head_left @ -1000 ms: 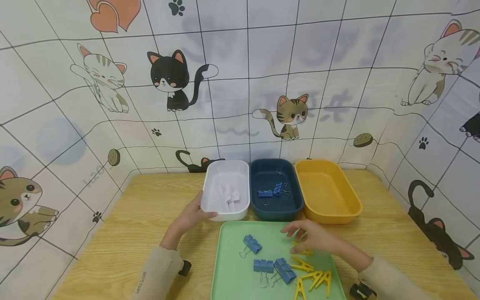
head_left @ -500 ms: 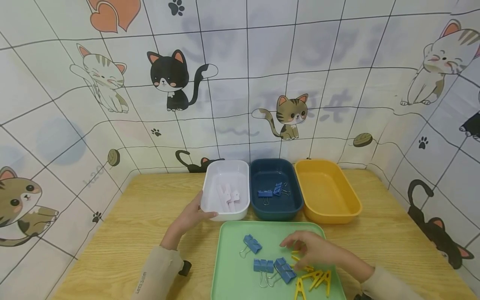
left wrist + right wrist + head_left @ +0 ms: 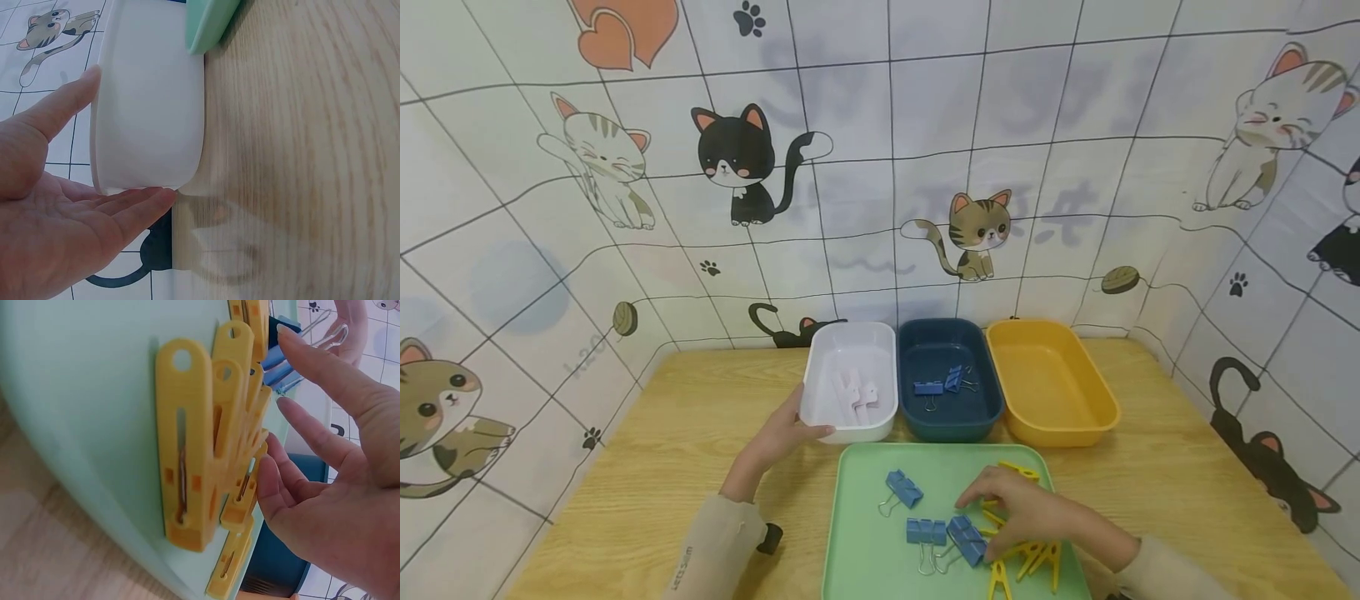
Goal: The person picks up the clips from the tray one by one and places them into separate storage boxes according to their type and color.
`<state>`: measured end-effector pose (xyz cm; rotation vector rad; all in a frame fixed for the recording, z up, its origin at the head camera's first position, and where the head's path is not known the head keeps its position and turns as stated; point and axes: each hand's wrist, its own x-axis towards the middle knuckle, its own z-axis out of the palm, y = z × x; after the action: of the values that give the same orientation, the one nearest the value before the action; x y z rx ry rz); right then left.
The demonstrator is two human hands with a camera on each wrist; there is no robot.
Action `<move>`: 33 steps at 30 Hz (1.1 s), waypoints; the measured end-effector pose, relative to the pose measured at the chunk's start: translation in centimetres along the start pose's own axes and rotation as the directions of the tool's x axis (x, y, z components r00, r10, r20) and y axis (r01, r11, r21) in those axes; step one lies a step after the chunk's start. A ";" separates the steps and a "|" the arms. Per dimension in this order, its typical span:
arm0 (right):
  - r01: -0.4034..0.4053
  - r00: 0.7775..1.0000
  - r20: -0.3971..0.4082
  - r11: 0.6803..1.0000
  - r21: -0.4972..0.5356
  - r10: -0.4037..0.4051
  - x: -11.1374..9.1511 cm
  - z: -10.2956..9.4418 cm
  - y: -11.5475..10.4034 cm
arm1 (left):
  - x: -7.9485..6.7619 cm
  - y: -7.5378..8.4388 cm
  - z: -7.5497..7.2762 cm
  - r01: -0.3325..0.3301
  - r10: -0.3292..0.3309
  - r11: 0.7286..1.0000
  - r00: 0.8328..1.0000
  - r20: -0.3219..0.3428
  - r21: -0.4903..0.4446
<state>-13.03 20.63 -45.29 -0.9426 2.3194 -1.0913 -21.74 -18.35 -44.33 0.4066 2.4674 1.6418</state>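
Note:
My left hand [image 3: 781,429] rests at the near left corner of a white plastic bin [image 3: 822,400]. Its thumb touches the front rim, and fairly straight fingers lie along the side wall [image 3: 150,131]. Over a green tray [image 3: 865,467], my right hand [image 3: 1026,508] reaches down with thumb and index apart, beside a blue binder clip [image 3: 967,540]. In the right wrist view the blue clip [image 3: 281,365] shows between thumb and index; no firm pinch is visible. Two more blue binder clips, one upper [image 3: 904,488] and one lower [image 3: 927,532], lie nearby. Yellow clothespins [image 3: 1037,558] lie around and under the right hand.
Behind the tray stand a navy bin [image 3: 951,425] with blue binder clips inside and a yellow bin [image 3: 1060,367]. White clips [image 3: 857,396] lie in the white bin. A cat-print sheet [image 3: 865,200] rises behind the wooden table [image 3: 700,400].
My right hand has moved down and nearer over the tray, from the upper clothespins to beside the blue binder clip, uncovering a clothespin behind it. My left hand stays at the white bin.

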 end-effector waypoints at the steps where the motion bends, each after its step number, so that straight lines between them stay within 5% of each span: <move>1: 0.036 0.999 0.000 0.999 -0.023 -0.036 0.0 0.1 0.5 | 0.0 0.0 0.0 0.000 0.000 1.000 1.000 -0.002 0.004; 8: 0.003 1.000 0.001 0.998 -0.070 -0.003 0.4 1.1 2.1 | -0.1 -0.2 0.1 0.008 -0.008 1.000 1.000 -0.004 0.009; 18: 0.047 0.998 -0.048 0.997 -0.060 -0.050 1.1 2.2 7.3 | -0.2 -0.3 0.1 0.007 -0.007 1.000 1.000 -0.009 -0.009; 21: 0.056 0.997 -0.048 0.997 -0.053 -0.058 1.1 1.6 5.4 | -0.2 0.0 0.1 0.003 -0.003 1.000 1.000 -0.010 -0.021; 28: -0.100 0.993 -0.057 0.995 0.011 0.100 0.8 0.3 -1.3 | -1.4 2.9 0.0 0.000 0.000 1.000 1.000 0.006 -0.012; 33: -0.131 0.989 -0.067 0.991 0.021 0.132 0.7 0.0 -2.3 | -1.7 3.8 -0.1 -0.016 0.016 1.000 1.000 0.013 0.009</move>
<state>-12.59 19.04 -43.55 -0.7456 2.3858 -1.1025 -19.61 -17.57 -40.88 0.4377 2.4697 1.6299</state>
